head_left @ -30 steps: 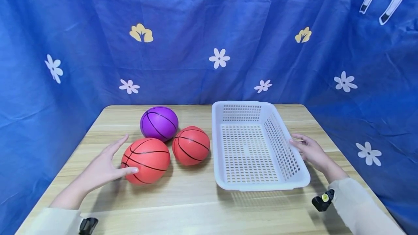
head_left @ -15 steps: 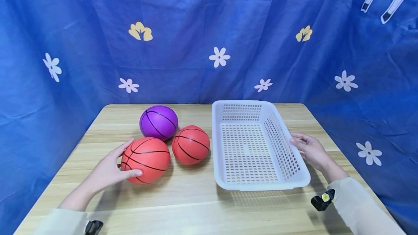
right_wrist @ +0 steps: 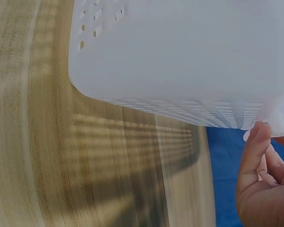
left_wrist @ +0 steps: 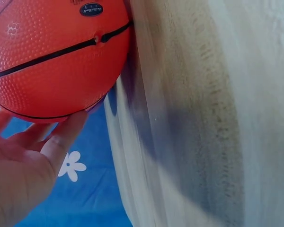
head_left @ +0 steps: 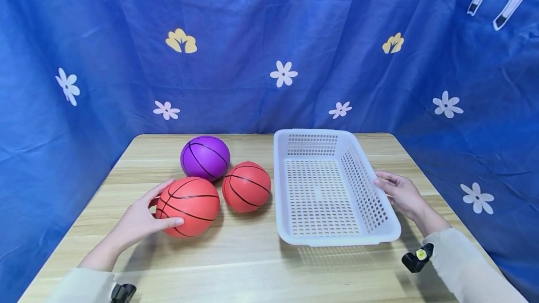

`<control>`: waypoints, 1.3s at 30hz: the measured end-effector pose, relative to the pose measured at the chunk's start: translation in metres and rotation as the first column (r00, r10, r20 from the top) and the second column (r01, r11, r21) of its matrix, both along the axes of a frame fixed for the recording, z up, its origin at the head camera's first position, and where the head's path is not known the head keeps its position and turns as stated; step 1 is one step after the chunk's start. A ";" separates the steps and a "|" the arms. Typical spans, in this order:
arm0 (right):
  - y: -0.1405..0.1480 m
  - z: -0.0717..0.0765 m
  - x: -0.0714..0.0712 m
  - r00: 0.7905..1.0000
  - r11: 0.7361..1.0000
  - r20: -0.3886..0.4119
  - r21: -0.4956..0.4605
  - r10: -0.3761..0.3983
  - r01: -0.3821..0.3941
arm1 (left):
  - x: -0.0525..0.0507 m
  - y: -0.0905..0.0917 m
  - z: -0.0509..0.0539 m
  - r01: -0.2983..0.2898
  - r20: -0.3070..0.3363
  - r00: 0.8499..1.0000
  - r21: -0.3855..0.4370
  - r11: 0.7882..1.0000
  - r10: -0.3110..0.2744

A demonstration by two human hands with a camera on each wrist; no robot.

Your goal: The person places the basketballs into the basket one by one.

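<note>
Left hand (head_left: 135, 222) closer round front ball (head_left: 191, 207)

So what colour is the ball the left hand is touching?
The ball is reddish-orange with black lines; the head view shows it best.

From above, the head camera faced forward and down across the pale wood-grained table (head_left: 236, 270); close in, tipped sideways, the left-wrist view shared its black-lined round red ball (left_wrist: 61, 80), the right-wrist view its rectangular white plastic basket (right_wrist: 180, 61).
</note>
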State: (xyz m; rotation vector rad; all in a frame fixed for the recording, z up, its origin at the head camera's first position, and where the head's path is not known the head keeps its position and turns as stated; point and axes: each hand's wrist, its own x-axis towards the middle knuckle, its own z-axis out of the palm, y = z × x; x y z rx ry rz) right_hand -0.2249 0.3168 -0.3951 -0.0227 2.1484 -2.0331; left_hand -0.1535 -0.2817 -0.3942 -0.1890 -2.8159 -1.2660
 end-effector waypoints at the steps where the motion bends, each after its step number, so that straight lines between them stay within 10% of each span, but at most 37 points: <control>1: 0.000 0.000 0.000 1.000 1.000 0.000 0.004 0.001 -0.001 | 0.000 0.000 0.000 -0.004 0.000 1.000 -0.001 1.000 0.004; 10: 0.001 0.002 0.000 1.000 0.999 0.011 0.052 0.003 -0.003 | -0.004 -0.004 0.013 0.014 -0.047 0.999 0.007 1.000 -0.014; 19: 0.002 0.002 -0.001 1.000 0.996 -0.002 0.085 0.014 -0.014 | -0.012 0.007 0.052 0.064 -0.128 0.990 0.070 0.995 -0.055; 28: 0.002 0.000 -0.002 1.000 0.995 0.003 0.100 0.012 -0.012 | -0.036 0.038 0.092 0.092 -0.137 0.988 0.112 0.989 -0.077; 39: 0.002 0.001 -0.003 1.000 0.995 0.004 0.100 0.006 -0.006 | -0.077 0.079 0.115 0.124 -0.146 0.984 0.159 0.979 -0.101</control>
